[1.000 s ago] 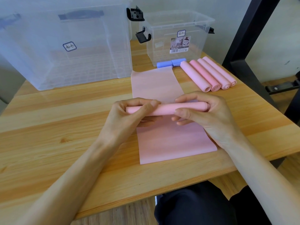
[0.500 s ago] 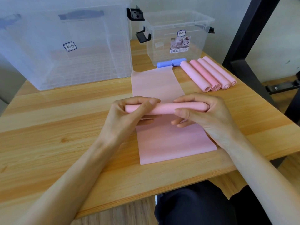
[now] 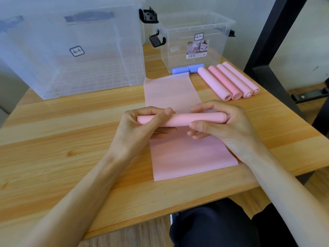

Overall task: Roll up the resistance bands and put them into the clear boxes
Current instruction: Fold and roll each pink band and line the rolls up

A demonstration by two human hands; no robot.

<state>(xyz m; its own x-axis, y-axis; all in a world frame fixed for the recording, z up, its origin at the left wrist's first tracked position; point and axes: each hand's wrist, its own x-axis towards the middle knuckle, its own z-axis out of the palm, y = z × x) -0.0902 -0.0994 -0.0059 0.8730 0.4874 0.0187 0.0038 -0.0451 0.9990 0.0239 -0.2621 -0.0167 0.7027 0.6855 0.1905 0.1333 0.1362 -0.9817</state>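
A partly rolled pink resistance band [image 3: 185, 119] lies across the middle of the wooden table [image 3: 53, 139]. My left hand [image 3: 142, 129] grips its left end and my right hand [image 3: 222, 125] grips its right end. Flat band [image 3: 170, 90] stretches away from the roll toward the boxes, and another flat pink stretch [image 3: 192, 157] lies under my hands toward me. Several finished pink rolls [image 3: 229, 81] rest side by side at the right. A blue roll [image 3: 188, 68] sits against the small clear box [image 3: 195, 40]. The large clear box [image 3: 71, 50] stands at the back left.
Both boxes have black latches [image 3: 149, 16] and stand without lids at the table's far edge. A black metal post [image 3: 272, 32] rises just off the table's right side. My dark-clothed legs [image 3: 222, 225] are below the near edge.
The roll has shifted slightly away from me while my fingers reposition around it. Everything else on the table stays put.
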